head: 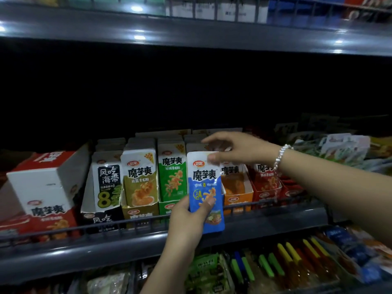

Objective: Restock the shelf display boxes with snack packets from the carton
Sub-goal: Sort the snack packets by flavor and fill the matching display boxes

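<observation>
A grey metal shelf [265, 224] with a low wire rail along its front edge is shown. A row of open display boxes is set on it: a red and white box [45, 187] at the far left, then a black box [99, 219], a mustard box [140, 214], a green box [168, 206], an orange box [238, 196] and a red box [267, 193]. Upright packets are held in each. A blue and white snack packet [205, 192] is held upright in front of the rail, between the green and orange boxes. Its lower part is gripped by the left hand [188, 217], closed around it with the thumb on its face. Its top edge is pinched by the right hand [235, 148], on whose wrist a beaded bracelet [281, 154] is worn.
</observation>
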`<action>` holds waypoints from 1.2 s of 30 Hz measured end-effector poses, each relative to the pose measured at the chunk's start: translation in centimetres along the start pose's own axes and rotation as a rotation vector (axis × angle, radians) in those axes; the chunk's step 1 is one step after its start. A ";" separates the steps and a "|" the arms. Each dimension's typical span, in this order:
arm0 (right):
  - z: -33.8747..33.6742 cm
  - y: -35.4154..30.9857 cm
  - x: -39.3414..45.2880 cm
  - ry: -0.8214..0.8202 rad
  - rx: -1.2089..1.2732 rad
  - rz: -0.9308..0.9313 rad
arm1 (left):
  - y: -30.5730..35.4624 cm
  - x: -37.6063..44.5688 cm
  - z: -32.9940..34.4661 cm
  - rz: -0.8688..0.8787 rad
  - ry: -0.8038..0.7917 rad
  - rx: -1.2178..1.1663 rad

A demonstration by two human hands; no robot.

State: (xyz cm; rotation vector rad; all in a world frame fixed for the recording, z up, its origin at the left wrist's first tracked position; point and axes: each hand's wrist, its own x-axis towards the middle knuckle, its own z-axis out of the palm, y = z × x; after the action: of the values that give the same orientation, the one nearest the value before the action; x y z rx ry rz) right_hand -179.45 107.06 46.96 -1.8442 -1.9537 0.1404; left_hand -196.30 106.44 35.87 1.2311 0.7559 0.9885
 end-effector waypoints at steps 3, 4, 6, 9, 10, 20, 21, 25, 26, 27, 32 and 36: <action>-0.2 -1.8 0.2 -0.227 0.104 0.049 | 0.3 -0.2 0.0 0.066 0.016 0.033; -0.2 -2.3 0.4 -0.273 0.104 0.072 | 0.4 -0.2 -0.1 0.083 0.024 0.036; -0.5 -3.0 0.7 -0.275 -0.005 0.084 | 0.5 -0.2 -0.1 0.126 0.030 0.049; -1.8 -3.3 1.6 -0.121 -0.167 0.076 | 0.3 0.1 -0.4 0.298 0.116 0.362; -2.3 -3.2 1.8 -0.050 -0.175 0.083 | 0.2 0.2 -0.6 0.369 0.158 0.506; 0.5 -3.1 4.2 0.140 -0.334 0.151 | -1.0 1.4 -1.9 0.462 -0.045 1.238; 1.2 -2.9 4.3 0.141 -0.354 0.149 | -1.1 1.6 -1.9 0.449 -0.061 1.263; 3.8 -1.5 4.2 0.159 -0.520 0.064 | -1.6 2.1 -2.2 0.474 -0.043 1.293; 4.3 -1.1 4.0 0.165 -0.546 0.042 | -1.7 2.1 -2.2 0.483 -0.036 1.297; 4.7 -0.7 4.0 0.175 -0.565 0.026 | -1.9 2.2 -2.2 0.488 -0.035 1.308; 5.1 0.0 3.7 0.205 -0.586 0.025 | -2.4 2.2 -2.2 0.491 -0.038 1.391; 3.8 0.5 3.5 0.181 -0.494 0.093 | -2.4 2.3 -2.1 0.480 -0.039 1.416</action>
State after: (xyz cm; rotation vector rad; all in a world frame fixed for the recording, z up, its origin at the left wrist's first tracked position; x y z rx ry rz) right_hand -180.45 111.33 44.27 -2.1587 -1.8896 -0.5079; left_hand -196.76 109.28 33.19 2.7332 1.2092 0.7223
